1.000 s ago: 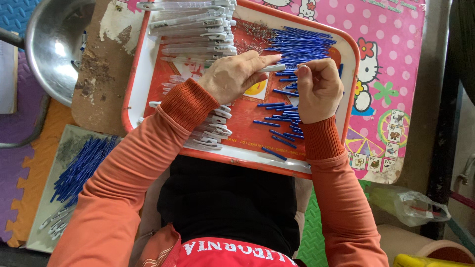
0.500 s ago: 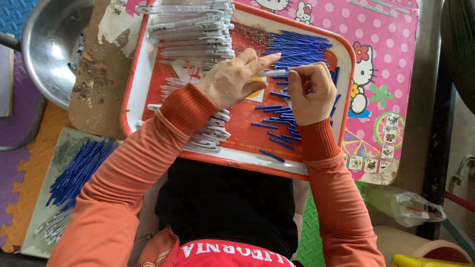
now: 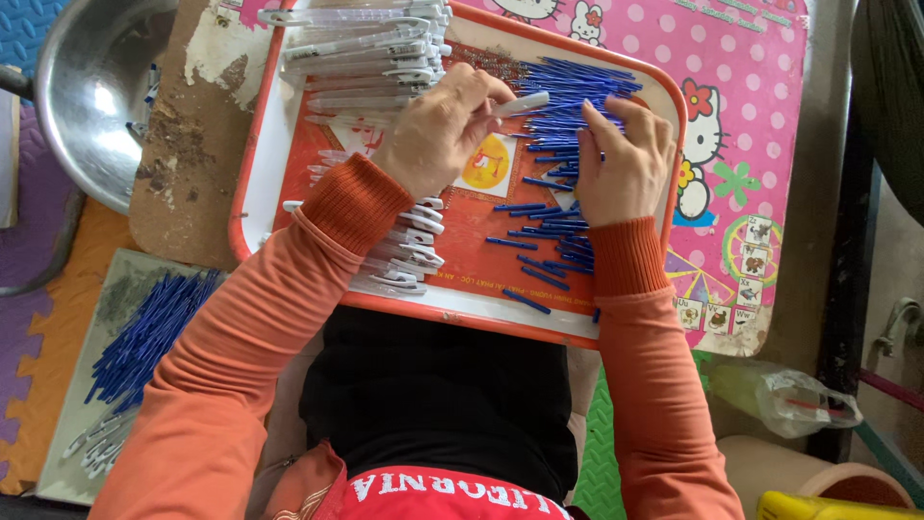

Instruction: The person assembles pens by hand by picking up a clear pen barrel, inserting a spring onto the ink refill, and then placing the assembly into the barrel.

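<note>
left fingers (image 3: 481, 101) pinching clear pen barrel (image 3: 520, 103), right hand (image 3: 626, 164) on blue refills (image 3: 568, 91)

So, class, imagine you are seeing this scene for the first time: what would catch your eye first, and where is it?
First, the two orange-sleeved hands over the red tray: the left hand holds a clear pen barrel, and the right hand rests on a heap of blue refills. Clear barrels are stacked at the tray's far left corner. A steel bowl sits at far left.
</note>
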